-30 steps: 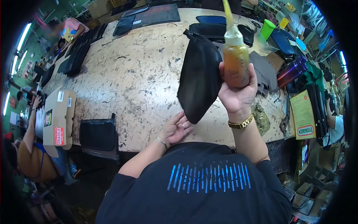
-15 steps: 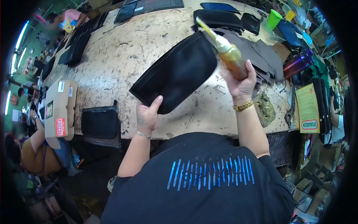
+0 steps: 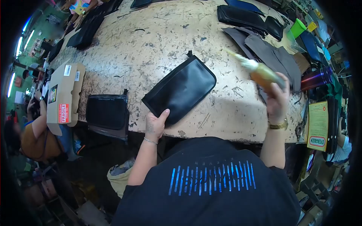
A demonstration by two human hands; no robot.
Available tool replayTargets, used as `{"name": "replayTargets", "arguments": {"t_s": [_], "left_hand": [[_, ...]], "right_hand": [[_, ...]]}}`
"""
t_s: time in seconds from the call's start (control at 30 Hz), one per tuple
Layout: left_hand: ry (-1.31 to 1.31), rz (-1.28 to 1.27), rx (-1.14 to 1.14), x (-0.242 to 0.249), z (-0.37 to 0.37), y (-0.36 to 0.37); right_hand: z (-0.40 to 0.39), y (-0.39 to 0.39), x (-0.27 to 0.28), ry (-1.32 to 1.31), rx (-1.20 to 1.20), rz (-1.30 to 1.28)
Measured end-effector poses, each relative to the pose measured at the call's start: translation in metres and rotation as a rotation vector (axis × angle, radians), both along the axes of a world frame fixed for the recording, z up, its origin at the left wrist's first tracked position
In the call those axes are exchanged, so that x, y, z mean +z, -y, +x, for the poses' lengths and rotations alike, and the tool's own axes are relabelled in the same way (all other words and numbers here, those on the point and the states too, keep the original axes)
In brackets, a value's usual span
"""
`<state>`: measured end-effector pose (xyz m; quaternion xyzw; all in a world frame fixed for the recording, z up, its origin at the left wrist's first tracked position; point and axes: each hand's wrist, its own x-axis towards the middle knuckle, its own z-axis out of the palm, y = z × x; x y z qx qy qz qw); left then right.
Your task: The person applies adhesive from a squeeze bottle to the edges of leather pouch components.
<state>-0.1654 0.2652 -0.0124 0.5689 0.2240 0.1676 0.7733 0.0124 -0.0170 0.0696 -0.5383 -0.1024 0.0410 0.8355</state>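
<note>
A black leather pouch [image 3: 184,90] lies tilted at the table's front, with a small dark tab at its far corner. My left hand [image 3: 156,123] grips its near left corner, thumb on top and fingers hidden underneath. Off to the right, my right hand [image 3: 278,98] is wrapped round a squeeze bottle [image 3: 266,76] of amber liquid, apart from the pouch. The bottle's white cap and yellowish nozzle point up and left, slightly blurred. Another black pouch [image 3: 106,112] rests at the front edge, left of my left hand.
Grey-brown material pieces [image 3: 269,52] lie at the right, near a purple tumbler [image 3: 316,78] and a green cup [image 3: 297,28]. Black pouches [image 3: 241,18] are stacked at the back. A cardboard box [image 3: 66,98] stands at the left, where a person [image 3: 41,145] sits.
My right hand has moved right and toward me with the bottle, away from the pouch. The pouch has come down lower toward the tabletop, still in my left hand. My view has shifted.
</note>
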Motion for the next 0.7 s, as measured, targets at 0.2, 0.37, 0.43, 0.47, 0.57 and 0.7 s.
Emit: {"name": "replayTargets", "arguments": {"t_s": [0.2,0.37,0.43,0.47,0.57,0.7], "left_hand": [[-0.009,0.106,-0.011,0.001,0.001,0.001],[-0.016,0.163,0.002,0.0,0.0,0.002],[-0.028,0.17,-0.001,-0.002,-0.001,0.001],[-0.039,0.177,-0.003,-0.002,-0.001,0.0],[-0.034,0.153,-0.006,-0.001,-0.001,0.0],[-0.024,0.148,0.002,0.001,0.0,0.001]], "right_hand": [[0.008,-0.052,-0.054,0.085,0.024,-0.115],[0.016,-0.07,-0.062,0.057,0.017,-0.202],[0.021,-0.072,-0.062,0.043,0.023,-0.216],[0.024,-0.073,-0.065,0.086,0.014,-0.233],[0.026,-0.075,-0.066,0.133,0.015,-0.246],[0.027,-0.074,-0.071,0.206,-0.014,-0.354]]}}
